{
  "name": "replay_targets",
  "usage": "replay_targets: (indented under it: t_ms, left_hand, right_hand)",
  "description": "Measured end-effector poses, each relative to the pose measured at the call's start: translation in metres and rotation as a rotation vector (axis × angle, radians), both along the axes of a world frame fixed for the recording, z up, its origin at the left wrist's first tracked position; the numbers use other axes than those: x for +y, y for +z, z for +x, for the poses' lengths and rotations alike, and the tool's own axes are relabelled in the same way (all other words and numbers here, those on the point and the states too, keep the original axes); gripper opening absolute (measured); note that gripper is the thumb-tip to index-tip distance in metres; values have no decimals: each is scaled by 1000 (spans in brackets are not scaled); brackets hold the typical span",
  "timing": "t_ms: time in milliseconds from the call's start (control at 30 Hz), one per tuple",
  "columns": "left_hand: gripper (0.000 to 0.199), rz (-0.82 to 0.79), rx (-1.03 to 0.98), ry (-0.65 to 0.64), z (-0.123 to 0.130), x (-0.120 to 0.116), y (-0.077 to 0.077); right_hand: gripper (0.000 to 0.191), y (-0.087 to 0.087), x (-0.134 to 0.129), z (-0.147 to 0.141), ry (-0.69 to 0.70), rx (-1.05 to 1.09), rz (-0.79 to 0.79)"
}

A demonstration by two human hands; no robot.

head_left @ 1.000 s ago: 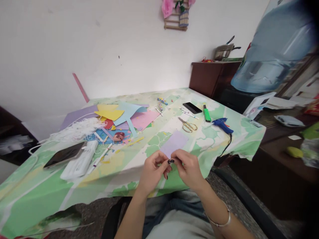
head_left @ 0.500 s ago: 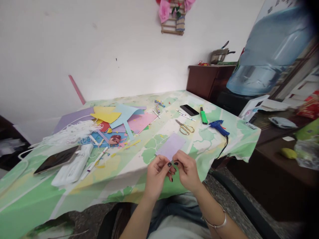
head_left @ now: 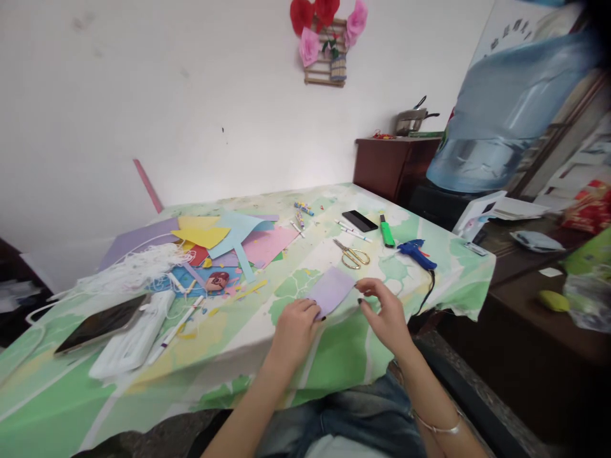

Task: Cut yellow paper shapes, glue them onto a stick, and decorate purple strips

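Observation:
A small light purple sheet of paper point(head_left: 333, 289) lies near the table's front edge. My left hand point(head_left: 296, 326) is closed on its near left corner, fingers bent over the paper and the dark-nailed thumb at its lower edge. My right hand point(head_left: 386, 313) is at the sheet's right corner, thumb and forefinger spread apart; whether the forefinger touches the paper I cannot tell. Just beyond the sheet lie gold-handled scissors point(head_left: 352, 256), blades pointing away to the left. A blue glue gun point(head_left: 417, 252) rests to the right, its cord hanging over the edge.
On the left are coloured paper sheets point(head_left: 203, 233), tangled white string point(head_left: 138, 261), a tablet point(head_left: 102, 323) and a white case point(head_left: 133, 340). A phone point(head_left: 359, 221), a green utility knife point(head_left: 387, 233) and several markers point(head_left: 354, 233) lie farther back. A water bottle point(head_left: 496, 121) stands at right.
My hands have moved apart from above the sheet's near edge. The left came down onto its left corner; the right moved to the right corner and its fingers spread. The view tilted up slightly.

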State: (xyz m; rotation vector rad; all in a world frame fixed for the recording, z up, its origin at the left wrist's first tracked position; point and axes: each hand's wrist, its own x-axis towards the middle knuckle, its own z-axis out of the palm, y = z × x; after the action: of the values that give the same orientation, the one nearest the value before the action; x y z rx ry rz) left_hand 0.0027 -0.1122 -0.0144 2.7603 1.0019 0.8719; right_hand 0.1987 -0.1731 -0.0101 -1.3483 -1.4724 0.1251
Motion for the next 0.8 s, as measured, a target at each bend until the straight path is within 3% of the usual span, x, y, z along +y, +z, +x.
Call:
replay_targets:
  t_ms: [133,267,367,567,800]
  left_hand:
    - [21,51,-26,39,-21,23,8]
    - [24,90,-25,89,-39,42,7]
    - [23,102,-7,127,-46,42,4]
    - [18,150,144,76,-34,26,2]
    - [21,99,209,14,-25,37,-2]
  right_hand:
    - [18,1,27,-10,227,-326,2]
    - [15,-7,59,-22,226,-432,24]
    - [16,-13,74,-26,219,-421,60]
    - [19,-13,72,-28,314,-440,26]
    - [21,-5,69,-12,316,-305,-165]
